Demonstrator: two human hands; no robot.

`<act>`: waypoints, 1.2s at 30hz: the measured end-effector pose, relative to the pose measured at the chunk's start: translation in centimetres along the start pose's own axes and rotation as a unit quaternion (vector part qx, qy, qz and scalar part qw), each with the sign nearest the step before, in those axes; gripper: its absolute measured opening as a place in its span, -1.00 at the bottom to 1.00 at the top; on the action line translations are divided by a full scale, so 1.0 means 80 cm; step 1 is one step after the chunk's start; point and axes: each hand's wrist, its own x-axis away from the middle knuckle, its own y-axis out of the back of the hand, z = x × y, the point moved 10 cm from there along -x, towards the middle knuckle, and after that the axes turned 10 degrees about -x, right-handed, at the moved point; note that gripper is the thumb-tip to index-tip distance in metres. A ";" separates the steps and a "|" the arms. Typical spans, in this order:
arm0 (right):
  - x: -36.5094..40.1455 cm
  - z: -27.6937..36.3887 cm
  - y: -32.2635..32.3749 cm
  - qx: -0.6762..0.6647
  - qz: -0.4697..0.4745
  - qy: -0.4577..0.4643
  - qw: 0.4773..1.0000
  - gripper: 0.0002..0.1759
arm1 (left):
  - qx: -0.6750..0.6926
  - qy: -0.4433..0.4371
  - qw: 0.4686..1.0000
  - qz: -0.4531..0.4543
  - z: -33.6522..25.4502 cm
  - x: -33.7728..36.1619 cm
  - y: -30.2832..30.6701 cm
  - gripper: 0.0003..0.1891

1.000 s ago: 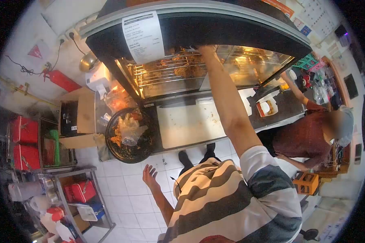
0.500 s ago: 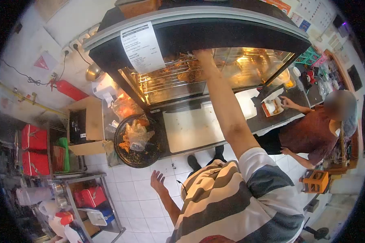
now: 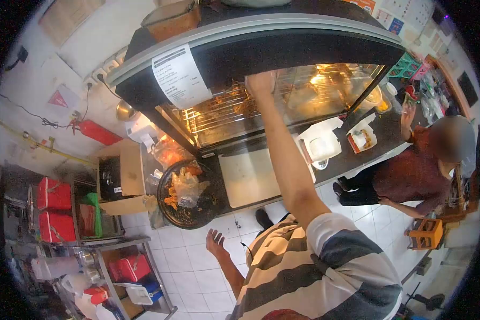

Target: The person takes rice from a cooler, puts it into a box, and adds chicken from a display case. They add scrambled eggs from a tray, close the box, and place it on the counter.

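Observation:
My right hand [image 3: 261, 85] is at the upper front of the lit glass display case [image 3: 325, 101], its fingers hidden or blurred. Brown food pieces [image 3: 244, 105] lie on a wire rack inside, just below that hand. A printed paper [image 3: 180, 76] hangs on the case's dark top edge. Low over the tiled floor, my left hand [image 3: 215, 241] is held with its fingers apart, holding nothing. Near it, a round black tray [image 3: 208, 205] bears orange food and a clear plastic bag [image 3: 188, 189]. A white board [image 3: 249, 178] lies on the counter.
To the right stand an open white box [image 3: 321, 144] on a small scale and another box with food [image 3: 361, 138]. A co-worker [image 3: 410, 170] stands beside the counter's right end. Left are a cardboard box [image 3: 132, 176], a fire extinguisher [image 3: 98, 132] and a metal shelf.
The view has shifted. The co-worker's hand has left the food box and is raised toward the back of the counter. More of the white box and scale shows beside my right arm.

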 end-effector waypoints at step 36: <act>0.333 -0.567 0.068 -0.376 0.248 -0.367 0.814 -0.46 | -0.059 -0.433 0.899 0.035 -0.510 0.101 -0.347 -0.59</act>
